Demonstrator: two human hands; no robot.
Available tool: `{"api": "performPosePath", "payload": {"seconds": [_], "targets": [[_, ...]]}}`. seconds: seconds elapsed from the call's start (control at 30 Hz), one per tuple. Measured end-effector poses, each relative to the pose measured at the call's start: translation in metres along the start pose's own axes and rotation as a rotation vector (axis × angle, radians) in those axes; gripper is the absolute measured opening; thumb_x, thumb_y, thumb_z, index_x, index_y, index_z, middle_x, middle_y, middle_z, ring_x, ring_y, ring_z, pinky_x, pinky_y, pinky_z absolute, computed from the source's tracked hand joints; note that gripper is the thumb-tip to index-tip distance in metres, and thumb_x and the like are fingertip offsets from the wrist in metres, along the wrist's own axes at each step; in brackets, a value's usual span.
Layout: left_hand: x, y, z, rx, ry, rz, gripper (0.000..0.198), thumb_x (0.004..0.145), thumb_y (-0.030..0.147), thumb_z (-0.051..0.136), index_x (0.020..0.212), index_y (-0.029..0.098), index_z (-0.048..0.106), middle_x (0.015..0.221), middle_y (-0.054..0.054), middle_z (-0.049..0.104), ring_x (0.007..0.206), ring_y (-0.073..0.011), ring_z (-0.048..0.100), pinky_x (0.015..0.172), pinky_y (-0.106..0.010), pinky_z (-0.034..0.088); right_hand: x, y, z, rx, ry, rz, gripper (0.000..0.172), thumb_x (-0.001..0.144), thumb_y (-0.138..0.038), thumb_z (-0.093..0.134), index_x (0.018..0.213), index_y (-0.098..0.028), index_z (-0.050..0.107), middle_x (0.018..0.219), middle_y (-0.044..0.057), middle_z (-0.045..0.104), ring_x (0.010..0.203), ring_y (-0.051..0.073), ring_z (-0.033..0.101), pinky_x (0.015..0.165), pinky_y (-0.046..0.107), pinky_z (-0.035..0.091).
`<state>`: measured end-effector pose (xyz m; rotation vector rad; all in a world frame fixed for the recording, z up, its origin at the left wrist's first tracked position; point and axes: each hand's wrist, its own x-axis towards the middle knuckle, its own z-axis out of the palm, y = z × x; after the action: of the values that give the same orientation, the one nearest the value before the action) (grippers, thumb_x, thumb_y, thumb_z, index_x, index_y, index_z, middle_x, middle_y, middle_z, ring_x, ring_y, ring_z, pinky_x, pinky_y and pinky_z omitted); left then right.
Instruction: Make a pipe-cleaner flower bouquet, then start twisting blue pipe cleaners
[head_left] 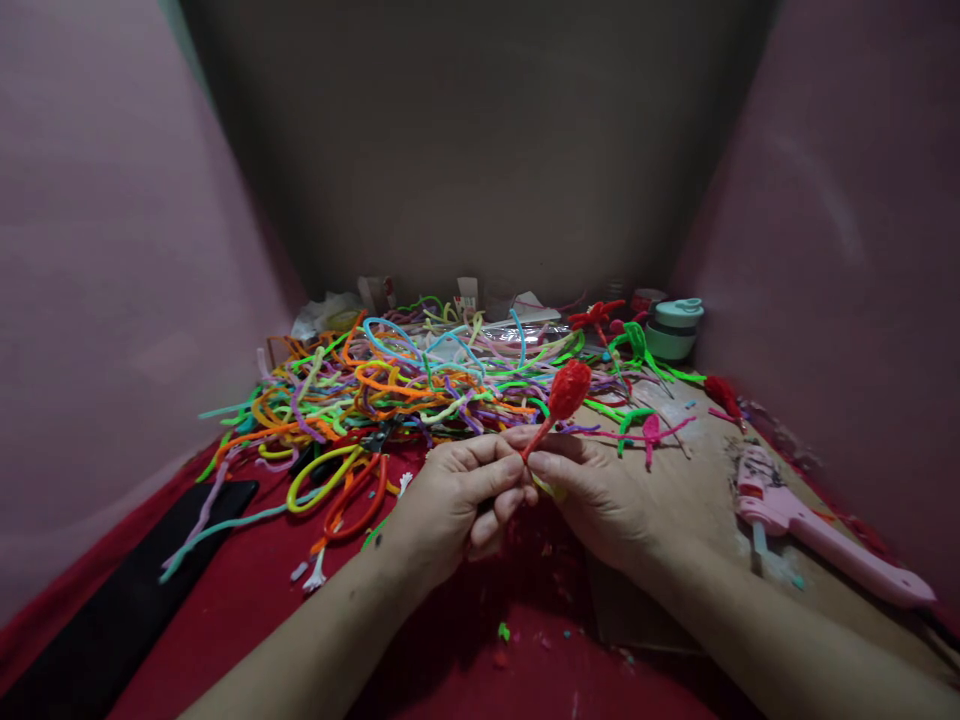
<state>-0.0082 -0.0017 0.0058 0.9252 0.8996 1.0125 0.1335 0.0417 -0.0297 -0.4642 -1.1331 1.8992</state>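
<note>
A red pipe-cleaner flower bud [569, 391] stands tilted up and to the right above my fingertips, its red stem running down between both hands. My left hand [469, 492] pinches the lower end of the stem between thumb and fingers. From the other side, my right hand [592, 490] closes thumb and fingers on the same stem. A short yellow-green piece [551, 487] shows under my right thumb; where it attaches is hidden. Right behind the hands lies a tangled heap of coloured pipe cleaners [420, 375].
A pink glue gun [817, 535] rests on a cardboard sheet [667, 500] at right. Scissors with yellow and red handles [360, 500] lie left of my hands. A black flat object [127, 610] lies on the red cloth [247, 620]. A mint-lidded container [675, 325] stands behind.
</note>
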Motion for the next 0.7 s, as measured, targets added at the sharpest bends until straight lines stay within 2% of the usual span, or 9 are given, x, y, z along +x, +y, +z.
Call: {"api": "performPosePath", "payload": {"seconds": [0.1, 0.2, 0.3, 0.4, 0.47, 0.6, 0.7], "targets": [[0.000, 0.000, -0.001, -0.035, -0.065, -0.067, 0.018, 0.080, 0.031, 0.055, 0.073, 0.015, 0.056, 0.043, 0.009, 0.042, 0.026, -0.0004, 0.018, 0.026, -0.014, 0.021, 0.000, 0.001, 0.000, -0.015, 0.017, -0.023, 0.016, 0.072, -0.017, 0.065, 0.088, -0.019, 0.069, 0.070, -0.001, 0.062, 0.059, 0.009, 0.050, 0.060, 0.023, 0.040], [0.000, 0.003, 0.001, 0.156, -0.014, -0.001, 0.022, 0.083, 0.033, 0.051, 0.071, 0.015, 0.055, 0.046, 0.007, 0.047, 0.027, -0.0020, 0.029, 0.027, -0.014, 0.024, 0.000, 0.002, 0.002, -0.002, 0.058, -0.036, 0.014, 0.072, -0.017, 0.065, 0.086, -0.019, 0.069, 0.073, -0.001, 0.063, 0.060, 0.010, 0.052, 0.061, 0.024, 0.042], [-0.001, 0.002, 0.004, 0.549, 0.126, 0.177, 0.019, 0.082, 0.031, 0.051, 0.074, 0.015, 0.058, 0.053, 0.004, 0.054, 0.036, -0.0050, 0.043, 0.035, -0.016, 0.033, 0.000, 0.002, 0.003, 0.032, 0.082, -0.051, 0.010, 0.072, -0.019, 0.065, 0.081, -0.020, 0.069, 0.072, -0.001, 0.064, 0.063, 0.013, 0.056, 0.062, 0.027, 0.044], [-0.001, -0.005, 0.003, 0.935, 0.268, 0.436, 0.013, 0.080, 0.023, 0.055, 0.091, 0.017, 0.059, 0.073, 0.000, 0.064, 0.059, -0.0105, 0.058, 0.057, -0.021, 0.045, 0.000, 0.002, 0.004, 0.056, 0.135, -0.082, 0.008, 0.069, -0.017, 0.068, 0.076, -0.020, 0.068, 0.072, -0.001, 0.064, 0.066, 0.013, 0.057, 0.064, 0.027, 0.044], [0.001, -0.012, 0.000, 1.131, 0.336, 0.611, 0.015, 0.082, 0.018, 0.052, 0.095, 0.017, 0.057, 0.083, -0.003, 0.066, 0.072, -0.0134, 0.061, 0.067, -0.024, 0.046, 0.000, 0.003, 0.004, 0.044, 0.172, -0.081, 0.007, 0.069, -0.017, 0.068, 0.075, -0.020, 0.068, 0.072, -0.002, 0.063, 0.066, 0.011, 0.056, 0.062, 0.024, 0.043], [0.004, -0.021, -0.007, 1.332, 0.364, 0.871, 0.011, 0.085, 0.014, 0.046, 0.086, 0.015, 0.056, 0.077, -0.005, 0.063, 0.070, -0.0135, 0.059, 0.065, -0.024, 0.046, -0.002, 0.004, 0.005, -0.019, 0.200, -0.055, 0.006, 0.070, -0.021, 0.069, 0.076, -0.020, 0.069, 0.068, -0.002, 0.062, 0.063, 0.010, 0.053, 0.056, 0.021, 0.040], [0.004, -0.020, -0.009, 1.295, 0.341, 0.941, 0.012, 0.084, 0.009, 0.045, 0.085, 0.015, 0.055, 0.073, -0.003, 0.060, 0.066, -0.0115, 0.057, 0.063, -0.020, 0.045, -0.003, 0.004, 0.007, -0.074, 0.193, -0.078, 0.006, 0.071, -0.021, 0.068, 0.077, -0.021, 0.070, 0.073, 0.000, 0.066, 0.069, 0.012, 0.056, 0.063, 0.024, 0.043]]}}
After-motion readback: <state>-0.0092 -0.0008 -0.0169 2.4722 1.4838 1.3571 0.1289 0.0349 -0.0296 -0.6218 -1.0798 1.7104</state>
